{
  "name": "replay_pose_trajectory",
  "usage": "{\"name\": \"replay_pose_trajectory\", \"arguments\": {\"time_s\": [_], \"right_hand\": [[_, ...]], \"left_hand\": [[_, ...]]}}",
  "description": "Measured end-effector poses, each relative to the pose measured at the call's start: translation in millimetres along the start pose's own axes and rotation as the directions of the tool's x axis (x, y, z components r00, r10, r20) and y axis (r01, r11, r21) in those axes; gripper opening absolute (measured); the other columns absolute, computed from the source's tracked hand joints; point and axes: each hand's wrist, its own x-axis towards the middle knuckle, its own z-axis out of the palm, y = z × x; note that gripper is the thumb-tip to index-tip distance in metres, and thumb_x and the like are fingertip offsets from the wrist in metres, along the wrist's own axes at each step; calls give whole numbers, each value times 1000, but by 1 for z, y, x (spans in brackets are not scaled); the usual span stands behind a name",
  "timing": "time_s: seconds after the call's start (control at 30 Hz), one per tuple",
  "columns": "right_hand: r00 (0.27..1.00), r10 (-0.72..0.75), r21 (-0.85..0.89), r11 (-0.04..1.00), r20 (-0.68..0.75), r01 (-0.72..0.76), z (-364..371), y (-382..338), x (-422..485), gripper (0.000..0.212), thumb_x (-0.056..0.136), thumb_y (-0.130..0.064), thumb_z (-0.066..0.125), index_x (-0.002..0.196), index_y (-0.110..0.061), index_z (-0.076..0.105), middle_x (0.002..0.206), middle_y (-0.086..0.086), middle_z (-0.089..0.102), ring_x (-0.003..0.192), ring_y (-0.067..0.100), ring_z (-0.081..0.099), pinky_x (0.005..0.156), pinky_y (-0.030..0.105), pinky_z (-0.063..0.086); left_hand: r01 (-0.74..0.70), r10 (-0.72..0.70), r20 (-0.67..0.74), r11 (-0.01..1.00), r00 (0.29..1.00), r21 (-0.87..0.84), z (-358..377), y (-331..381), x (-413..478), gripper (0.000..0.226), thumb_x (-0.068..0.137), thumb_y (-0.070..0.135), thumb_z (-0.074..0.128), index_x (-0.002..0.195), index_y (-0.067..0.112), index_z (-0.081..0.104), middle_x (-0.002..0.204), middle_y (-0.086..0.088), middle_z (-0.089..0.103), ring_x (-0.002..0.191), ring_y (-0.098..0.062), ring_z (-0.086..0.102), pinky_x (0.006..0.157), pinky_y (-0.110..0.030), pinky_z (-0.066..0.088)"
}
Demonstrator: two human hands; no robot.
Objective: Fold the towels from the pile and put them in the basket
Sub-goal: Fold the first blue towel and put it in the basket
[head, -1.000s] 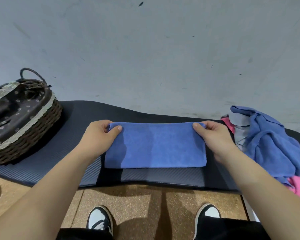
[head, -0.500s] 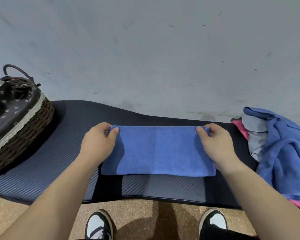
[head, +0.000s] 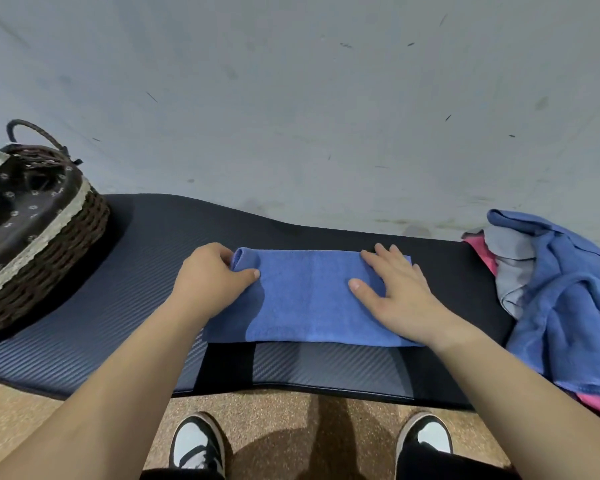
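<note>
Blue towel (head: 305,299) lies folded on desk (head: 153,271), btwn basket (head: 49,244) and pile (head: 561,289). L hand (head: 212,282) pinches its left end, fingers (head: 252,273) curled round the edge; R hand (head: 395,292) presses flat, fingers straight. Tip: bring left end over to the right, edges lined up, R hand pinning.

Pinching blue towel (head: 309,296) edge with curled left hand (head: 210,275); pressing with flat, spread-fingered right hand (head: 392,289); reaching forward with both forearms
</note>
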Motion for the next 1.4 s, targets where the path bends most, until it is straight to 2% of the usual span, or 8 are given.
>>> {"name": "replay_pose_trajectory", "arguments": {"time_s": [0.1, 0.3, 0.47, 0.63, 0.77, 0.87, 1.1, 1.4], "right_hand": [[1000, -5, -9, 1000, 3, 5, 0, 3, 0, 68, 102, -56, 47, 162, -31, 27, 173, -6, 10, 159, 13, -4, 128, 48, -4], [999, -33, -107, 994, 25, 35, 7, -3, -5, 82, 97, -64, 49, 164, -30, 15, 173, -3, 3, 159, 17, -11, 128, 47, -7], [989, -74, -181, 979, 127, 97, 26, -17, -20, 93, 94, -74, 42, 165, -33, -2, 172, -5, -16, 155, 15, -27, 125, 46, -16], [994, -74, 67, 995, -83, 80, 12, -23, -19, 76, 97, -57, 57, 161, -24, 32, 171, -1, 21, 160, 17, 4, 129, 41, 4], [947, 65, 289, 957, -316, 31, -8, -12, -15, 29, 98, -40, 62, 118, -21, 71, 116, -5, 67, 114, 14, 60, 95, 27, 45], [952, 207, 501, 863, -226, -69, -15, 0, -14, 41, 99, -42, 59, 84, -4, 68, 72, -2, 62, 70, 16, 58, 69, 38, 51], [958, 287, 731, 653, 1, -196, -24, 16, -19, 45, 104, -40, 55, 95, 0, 75, 80, 10, 72, 67, 19, 65, 63, 34, 58], [975, 174, 463, 882, -139, -91, -24, 19, -22, 20, 91, -32, 74, 109, -27, 68, 89, -5, 68, 78, 10, 63, 73, 26, 54]], "left_hand": [[92, -93, 102, 996, 990, 17, -6, 2, -4, 44, 80, 45, 78, 73, 11, 52, 69, -4, 56, 65, -21, 53, 59, -32, 41], [125, -99, 105, 951, 989, -283, -31, -1, -12, 52, 85, 40, 79, 99, -8, 67, 87, -15, 73, 73, -24, 67, 64, -35, 50], [141, -101, 109, 870, 989, -473, -56, -2, -24, 24, 87, 30, 81, 92, 9, 70, 84, -10, 79, 67, -22, 75, 61, -36, 59], [62, -36, 53, 775, 998, -629, -50, 18, -43, 26, 87, 24, 82, 105, 14, 67, 93, -10, 79, 73, -22, 76, 62, -36, 58], [-111, 118, -21, 846, 993, -522, -13, 58, -60, 18, 87, 24, 80, 96, 16, 66, 83, -5, 75, 63, -15, 68, 54, -29, 54], [-257, 259, -42, 902, 965, -346, 23, 88, -67, 16, 85, 25, 79, 91, 18, 65, 77, 5, 70, 69, -14, 69, 64, -32, 57], [-394, 402, 95, 914, 911, -96, 86, 121, -70, 21, 87, 27, 76, 101, 17, 64, 85, 4, 68, 77, -19, 67, 76, -41, 57], [-336, 338, -27, 940, 941, 53, 57, 88, -60, 60, 86, 48, 74, 137, 23, 55, 120, 5, 59, 101, -13, 58, 81, -29, 45]]}}
